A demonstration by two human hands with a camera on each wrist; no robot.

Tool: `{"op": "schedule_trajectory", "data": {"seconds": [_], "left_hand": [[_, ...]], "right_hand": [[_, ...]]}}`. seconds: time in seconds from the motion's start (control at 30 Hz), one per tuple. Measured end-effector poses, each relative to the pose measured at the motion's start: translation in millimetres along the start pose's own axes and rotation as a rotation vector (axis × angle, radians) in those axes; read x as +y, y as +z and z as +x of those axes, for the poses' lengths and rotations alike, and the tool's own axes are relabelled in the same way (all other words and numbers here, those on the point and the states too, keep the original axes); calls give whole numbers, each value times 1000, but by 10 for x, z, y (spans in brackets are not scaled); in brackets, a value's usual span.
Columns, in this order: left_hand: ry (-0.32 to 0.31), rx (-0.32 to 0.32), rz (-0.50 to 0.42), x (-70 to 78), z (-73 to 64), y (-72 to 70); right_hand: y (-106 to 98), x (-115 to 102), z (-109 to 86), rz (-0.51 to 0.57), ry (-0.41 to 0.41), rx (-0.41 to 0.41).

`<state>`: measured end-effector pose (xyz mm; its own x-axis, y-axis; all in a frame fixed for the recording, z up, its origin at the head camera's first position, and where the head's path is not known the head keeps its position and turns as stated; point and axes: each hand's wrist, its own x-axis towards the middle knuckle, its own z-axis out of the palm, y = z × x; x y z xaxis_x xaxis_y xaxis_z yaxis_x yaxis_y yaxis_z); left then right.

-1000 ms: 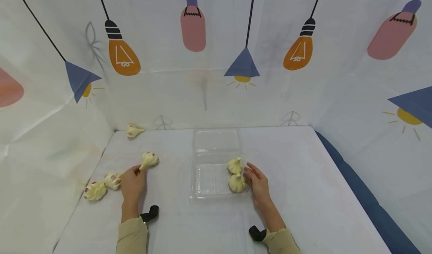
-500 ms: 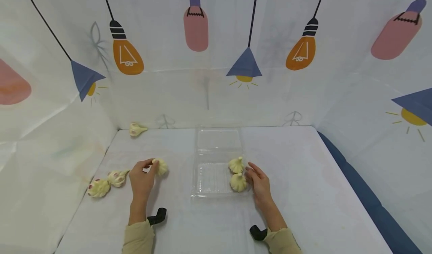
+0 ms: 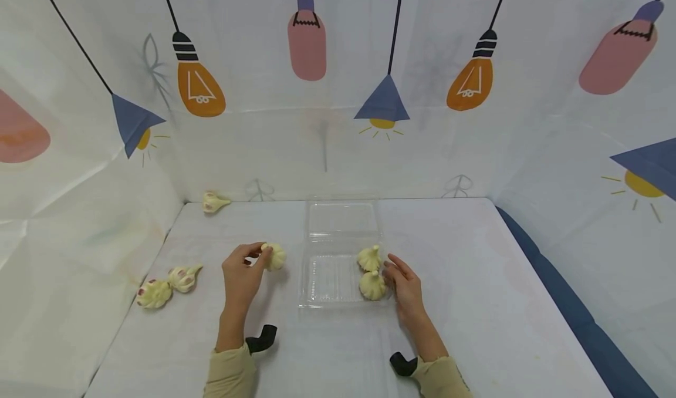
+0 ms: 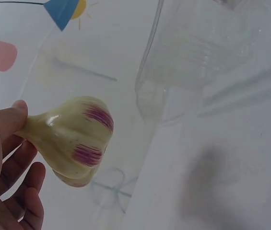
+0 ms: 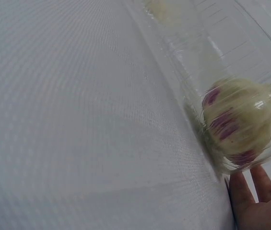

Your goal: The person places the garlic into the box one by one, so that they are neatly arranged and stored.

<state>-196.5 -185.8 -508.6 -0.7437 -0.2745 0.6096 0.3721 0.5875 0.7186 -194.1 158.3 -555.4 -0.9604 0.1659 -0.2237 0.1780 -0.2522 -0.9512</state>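
Between thumb and fingers, my left hand [image 3: 244, 275] pinches a garlic bulb [image 4: 80, 141] by its stem, held above the table left of the clear plastic box [image 3: 330, 301]. Purple streaks mark the bulb's pale body in the left wrist view. The box lies with its lid folded back. Along its right side sit two garlic bulbs, a rear one [image 3: 369, 259] and a front one [image 3: 372, 286]. My right hand [image 3: 406, 292] is at the box's right wall, fingers loosely bent and holding nothing. In the right wrist view its fingertips [image 5: 241, 184] are against or very near the clear wall.
Two more garlic bulbs, one streaked [image 3: 154, 294] and one with its stem up [image 3: 183, 278], lie at the table's left edge. Another garlic bulb [image 3: 213, 202] rests at the back left corner. A printed cloth wall [image 3: 253, 157] rises behind the white table [image 3: 491, 304].
My left hand has carried the garlic bulb rightward from the left group toward the box, with the bulb's body turned to the right. My right hand stays beside the box.
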Motion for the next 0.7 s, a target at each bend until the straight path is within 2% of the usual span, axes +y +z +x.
{"op": "schedule_trajectory", "data": {"seconds": [0.3,0.53,0.7], "left_hand": [[13,-30,-43,178,16,169],[10,-95,-44,321,19,312],[33,-133,-48,388,28,416]], "right_hand": [[-11,7,7,1,2,-5],[-13,-6,-16,3,-1,-12],[-13,-4,-7,10,2,-10]]}}
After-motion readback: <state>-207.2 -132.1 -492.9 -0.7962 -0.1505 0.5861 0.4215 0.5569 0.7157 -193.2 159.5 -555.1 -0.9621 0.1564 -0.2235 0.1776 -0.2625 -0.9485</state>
